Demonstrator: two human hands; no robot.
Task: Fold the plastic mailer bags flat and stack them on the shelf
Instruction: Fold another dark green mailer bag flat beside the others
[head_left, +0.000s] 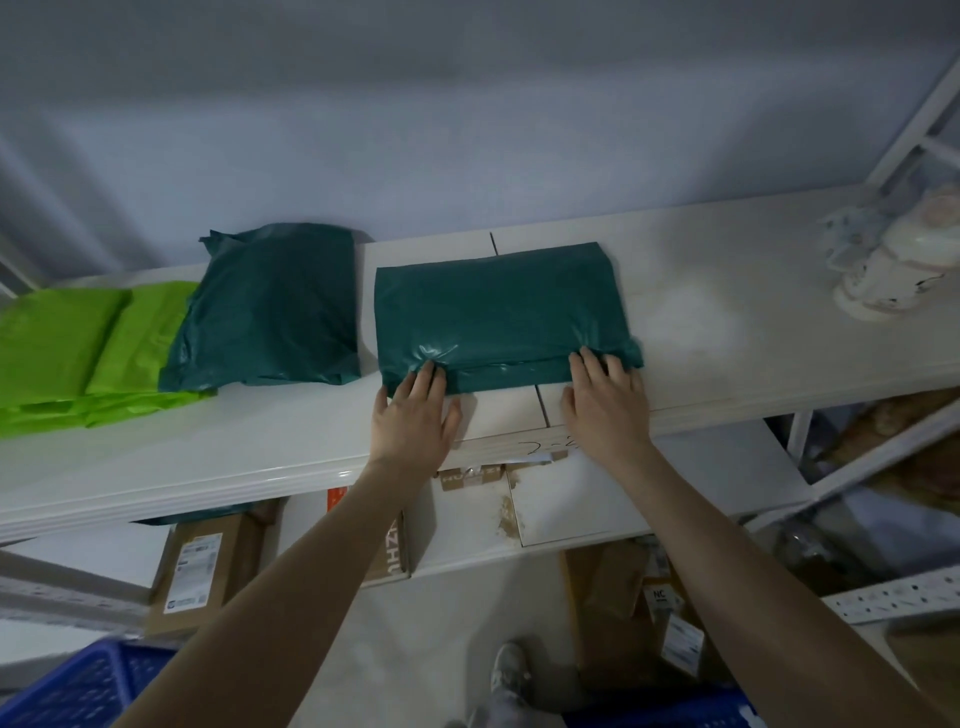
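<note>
Dark green mailer (498, 312): lies flat on the white shelf (727, 312), its near edge folded over and creased.
Left hand (415, 415): fingers straight, tips pressing the fold at the mailer's near left corner.
Right hand (605, 397): fingers spread flat on the near right corner; fingertips partly lost in the crumpled plastic.
Second green mailer (270, 306): folded, just left, overlapping lime green bags (78, 353) cut off by the frame edge.
White object (893, 260): far right on the shelf, blurred, cannot be identified.
Below: cardboard boxes (208, 566) half hidden under the shelf; blue crate (78, 686) cut off at bottom.
</note>
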